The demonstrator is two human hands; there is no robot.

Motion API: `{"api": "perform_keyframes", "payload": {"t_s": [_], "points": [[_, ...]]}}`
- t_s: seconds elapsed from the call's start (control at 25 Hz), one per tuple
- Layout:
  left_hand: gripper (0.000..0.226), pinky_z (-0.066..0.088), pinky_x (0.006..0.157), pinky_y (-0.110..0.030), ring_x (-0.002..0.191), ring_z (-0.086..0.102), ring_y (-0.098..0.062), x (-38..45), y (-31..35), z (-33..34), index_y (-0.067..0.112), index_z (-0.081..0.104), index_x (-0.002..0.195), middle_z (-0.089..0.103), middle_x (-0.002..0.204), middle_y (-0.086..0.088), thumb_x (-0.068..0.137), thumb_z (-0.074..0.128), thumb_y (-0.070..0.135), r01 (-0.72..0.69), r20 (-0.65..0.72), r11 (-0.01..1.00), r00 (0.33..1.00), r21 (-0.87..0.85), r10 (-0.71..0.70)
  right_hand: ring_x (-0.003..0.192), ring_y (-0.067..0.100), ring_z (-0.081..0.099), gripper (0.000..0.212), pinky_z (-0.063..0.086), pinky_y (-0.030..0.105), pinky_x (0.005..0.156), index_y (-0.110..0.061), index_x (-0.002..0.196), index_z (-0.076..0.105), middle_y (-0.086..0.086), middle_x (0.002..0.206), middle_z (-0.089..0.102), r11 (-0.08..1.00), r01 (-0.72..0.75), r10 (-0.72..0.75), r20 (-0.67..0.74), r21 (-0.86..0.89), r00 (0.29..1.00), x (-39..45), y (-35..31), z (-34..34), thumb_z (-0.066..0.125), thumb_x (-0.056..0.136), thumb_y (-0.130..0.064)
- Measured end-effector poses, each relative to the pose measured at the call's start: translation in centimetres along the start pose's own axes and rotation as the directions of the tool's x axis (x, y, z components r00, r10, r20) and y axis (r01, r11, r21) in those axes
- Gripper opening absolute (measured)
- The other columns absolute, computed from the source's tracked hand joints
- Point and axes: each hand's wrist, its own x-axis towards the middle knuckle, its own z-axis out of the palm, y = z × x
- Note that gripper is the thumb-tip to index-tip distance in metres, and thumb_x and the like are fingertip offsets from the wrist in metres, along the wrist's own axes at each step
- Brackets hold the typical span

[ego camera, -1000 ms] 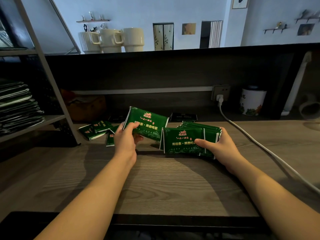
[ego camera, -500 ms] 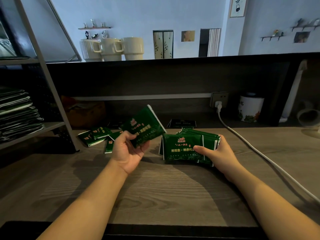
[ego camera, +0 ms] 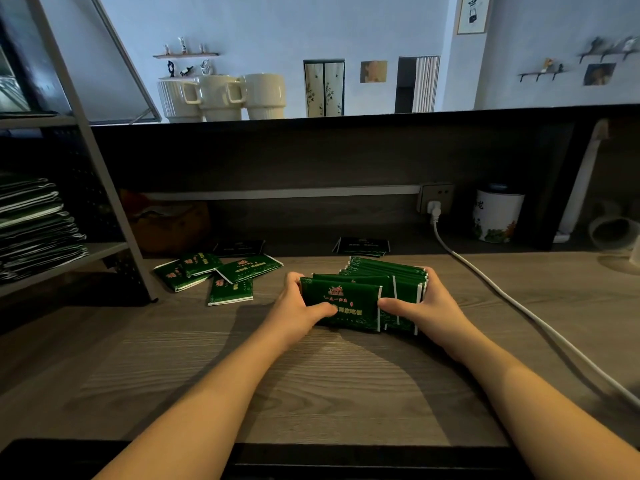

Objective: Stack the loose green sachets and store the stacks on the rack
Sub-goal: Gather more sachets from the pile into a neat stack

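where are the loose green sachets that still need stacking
In the head view the loose green foil sachets lie on the wooden table, left of the left hand and near the grey metal rack's leg.

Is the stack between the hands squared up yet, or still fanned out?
Still fanned out. The stack shows several white end edges stepped apart on its right side, and the left hand and right hand grip its two ends.
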Motion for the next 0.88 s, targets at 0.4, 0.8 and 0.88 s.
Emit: {"api": "perform_keyframes", "payload": {"t_s": [0.4, 0.8, 0.88], "points": [[0.090, 0.049, 0.096, -0.025, 0.116, 0.060, -0.009, -0.7, 0.8, 1.2, 0.037, 0.029, 0.148, 0.060, 0.125, 0.011, 0.075, 0.081, 0.026, -0.075, 0.225, 0.965, 0.965, -0.251, 0.133, 0.106, 0.005, 0.068, 0.074, 0.056, 0.021, 0.086, -0.016, 0.129, 0.048, 0.001, 0.118, 0.069, 0.996, 0.086, -0.085, 0.133, -0.005, 0.988, -0.3, -0.6, 1.0, 0.089, 0.068, -0.008], [0.073, 0.054, 0.090, -0.027, 0.111, 0.066, -0.017, 0.0, -0.3, 0.4, 0.026, 0.041, 0.125, 0.067, 0.117, -0.002, 0.071, 0.082, 0.002, -0.100, 0.282, 0.971, 0.946, -0.216, 0.160, 0.113, -0.002, 0.062, 0.093, 0.050, 0.023, 0.097, -0.033, 0.133, 0.044, -0.016, 0.121, 0.066, 0.983, 0.076, -0.038, 0.223, -0.168, 0.974, -0.5, -0.3, 1.2, 0.096, 0.056, -0.039], [0.066, 0.056, 0.087, -0.025, 0.108, 0.069, -0.017, -0.1, -0.3, 0.8, 0.025, 0.046, 0.121, 0.069, 0.116, -0.004, 0.075, 0.077, -0.009, -0.084, 0.294, 0.962, 0.942, -0.259, 0.161, 0.109, -0.001, 0.064, 0.083, 0.053, 0.021, 0.091, -0.028, 0.131, 0.048, -0.012, 0.118, 0.068, 0.989, 0.066, -0.038, 0.205, -0.132, 0.978, -0.6, -0.3, 1.0, 0.094, 0.062, -0.024]]}}
